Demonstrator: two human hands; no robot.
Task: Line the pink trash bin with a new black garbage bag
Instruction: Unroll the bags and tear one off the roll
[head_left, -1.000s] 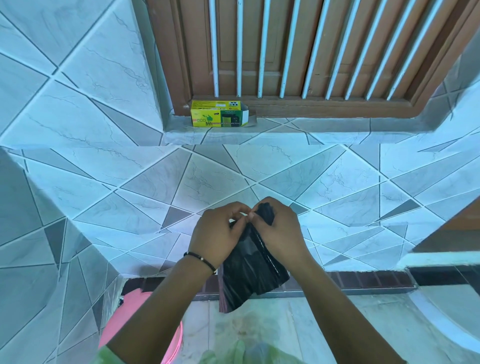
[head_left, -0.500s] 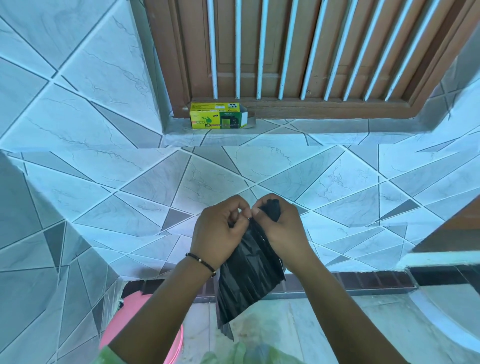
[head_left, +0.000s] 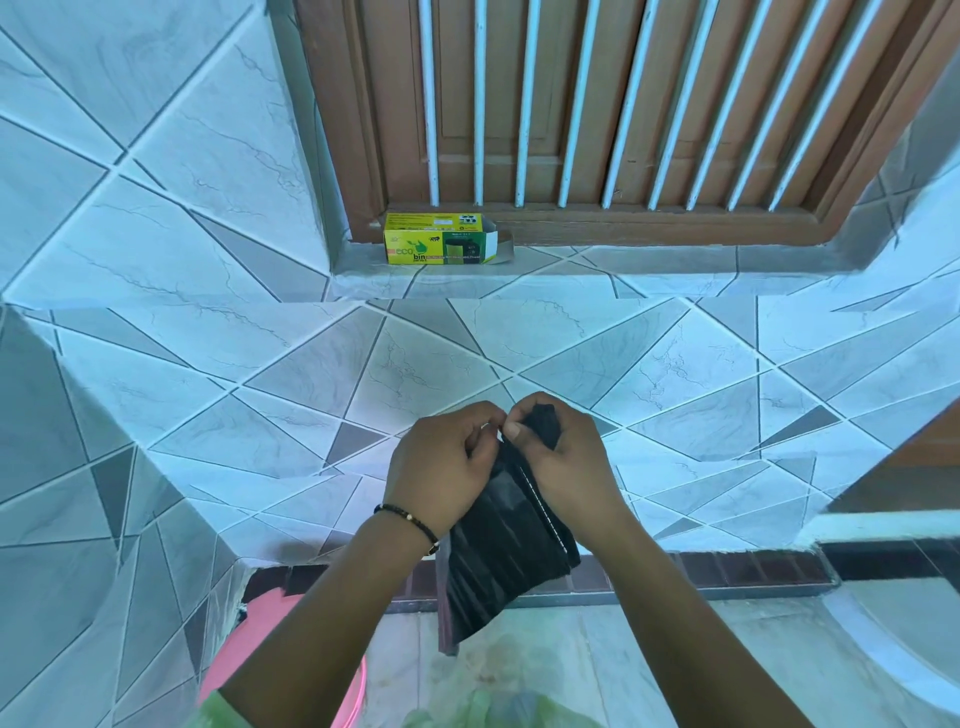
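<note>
Black plastic, folded into a pleated strip, hangs between the person's two hands in front of the tiled wall (head_left: 260, 395). The garbage bag (head_left: 498, 556) is not yet opened out: its lower end dangles free above the floor, and its top is bunched up where both hands meet. The left hand (head_left: 441, 467) has its fingers curled in, thumb and fingertips pinching the top edge of the bag. The right hand (head_left: 566, 462) is wrapped round the bunched top, thumb pressed against the plastic right beside the left fingertips. They look to be trying to peel the layers apart and find the mouth.

The pink bin (head_left: 291, 670) sits low at the left by the wall's foot, mostly hidden behind the left forearm, well below the bag and not touching it. A yellow and green box (head_left: 439, 247), one end flap open, rests on the window ledge (head_left: 623, 270) under the barred wooden window (head_left: 571, 104).

From where I stand, the risk is the thin film. Pulling hard with both pinches so close together could tear it, perhaps along the pale line of dots running down the fold. Picking at the sealed end instead of the open one would waste effort, and I cannot tell which end is up.
</note>
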